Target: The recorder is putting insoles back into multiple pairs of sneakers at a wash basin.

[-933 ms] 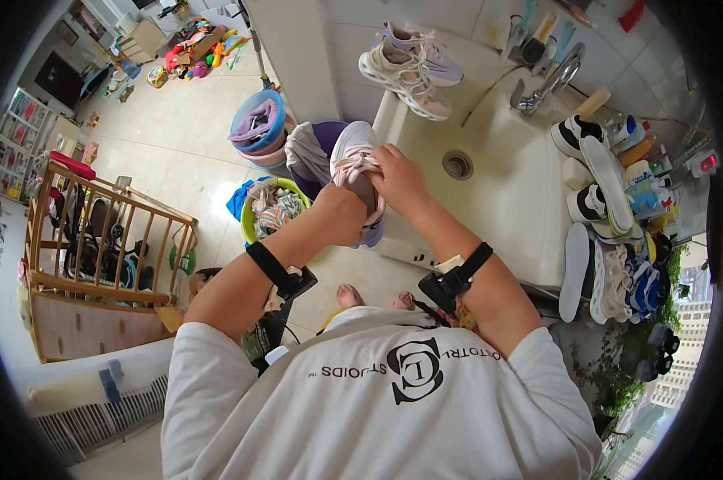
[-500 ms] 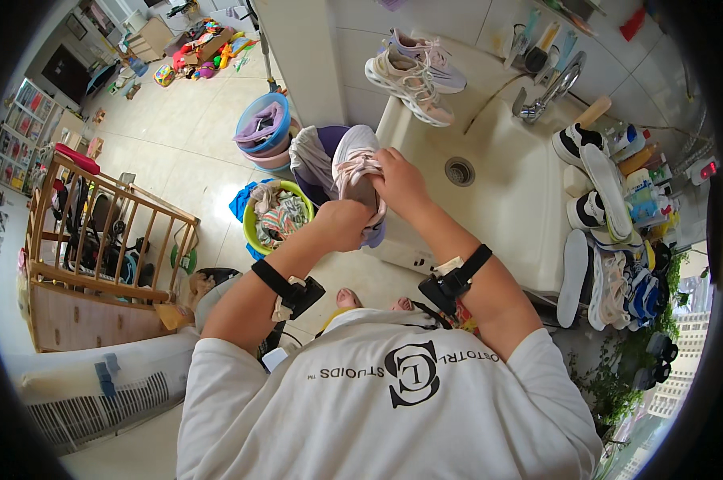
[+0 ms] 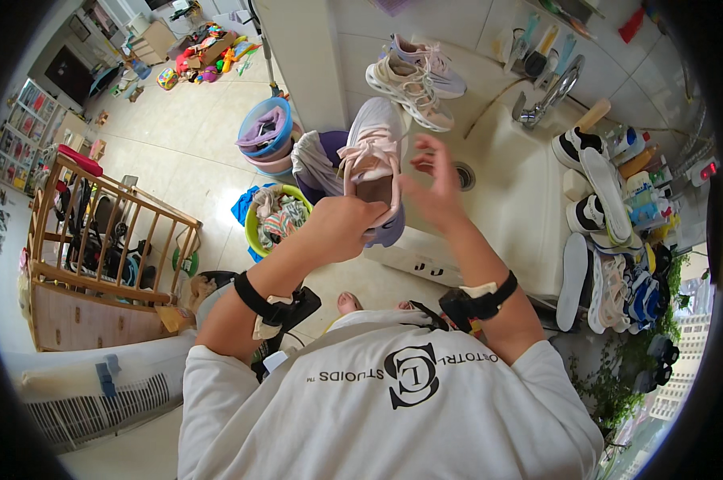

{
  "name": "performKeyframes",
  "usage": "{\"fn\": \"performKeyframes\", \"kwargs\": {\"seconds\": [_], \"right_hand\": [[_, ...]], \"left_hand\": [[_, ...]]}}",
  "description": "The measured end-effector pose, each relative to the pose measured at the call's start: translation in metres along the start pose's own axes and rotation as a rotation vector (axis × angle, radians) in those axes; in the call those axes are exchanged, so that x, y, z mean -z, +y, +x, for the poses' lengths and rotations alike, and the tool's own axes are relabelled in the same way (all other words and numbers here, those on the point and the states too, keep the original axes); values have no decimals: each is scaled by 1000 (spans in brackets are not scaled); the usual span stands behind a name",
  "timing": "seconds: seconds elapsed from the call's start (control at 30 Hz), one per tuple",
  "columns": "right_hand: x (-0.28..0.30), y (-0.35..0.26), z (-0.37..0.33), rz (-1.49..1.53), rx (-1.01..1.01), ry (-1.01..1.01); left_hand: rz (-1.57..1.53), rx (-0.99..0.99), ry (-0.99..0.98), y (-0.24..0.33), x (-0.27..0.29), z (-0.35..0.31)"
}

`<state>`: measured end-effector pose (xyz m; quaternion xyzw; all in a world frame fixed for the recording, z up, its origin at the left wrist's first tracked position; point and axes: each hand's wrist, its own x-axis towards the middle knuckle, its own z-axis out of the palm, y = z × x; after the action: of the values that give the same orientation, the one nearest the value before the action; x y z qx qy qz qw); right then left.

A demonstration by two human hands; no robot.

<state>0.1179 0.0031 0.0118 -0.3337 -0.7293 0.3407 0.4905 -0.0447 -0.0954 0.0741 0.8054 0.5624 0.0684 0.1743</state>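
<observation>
My left hand is closed on the heel of a white sneaker with pale pink laces. The shoe's toe points away from me, its opening faces up, and its laces are tied. My right hand is off the laces, just right of the shoe and over the near-left side of the sink. Its fingers are apart and hold nothing, slightly blurred. A beige sneaker and a lilac-white one stand on the sink's far-left corner. Below the held shoe shows a purple tub with pale cloth over its rim.
A steel faucet rises at the sink's far right. Several shoes and insoles line the right edge beside bottles. On the floor at left are a green basket of clothes, blue and pink basins and a wooden crib.
My right hand has let go of the laces and moved right, with its fingers opening. The sneaker, still in my left hand, has shifted slightly right and shows more of its upper.
</observation>
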Motion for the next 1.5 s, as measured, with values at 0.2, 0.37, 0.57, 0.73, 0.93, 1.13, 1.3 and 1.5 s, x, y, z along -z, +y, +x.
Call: {"fn": "performKeyframes", "kwargs": {"seconds": [0.2, 0.37, 0.57, 0.73, 0.93, 1.13, 1.3, 1.5], "right_hand": [[22, 3, -12, 1110, -846, -386], [24, -9, -16, 1473, -758, -498], [33, -22, -13, 1259, -698, -392], [36, -25, -9, 1378, -691, -371], [35, -35, -8, 1312, -728, -337], [43, -40, -10, 1271, -744, -330], [44, -24, -14, 1347, -738, -411], [46, -28, -17, 1285, -742, -469]], "left_hand": [[-104, -58, 71, 28, 33, 5], [-96, -123, 36, 44, 34, 14], [-168, -273, 267, 51, 42, 12], [-157, -288, 726, 39, 53, 22], [147, -104, 769, 40, 61, 36], [194, -219, 760, 39, 64, 47], [197, -251, 830, 33, 62, 56], [131, -162, 833, 29, 56, 58]]}}
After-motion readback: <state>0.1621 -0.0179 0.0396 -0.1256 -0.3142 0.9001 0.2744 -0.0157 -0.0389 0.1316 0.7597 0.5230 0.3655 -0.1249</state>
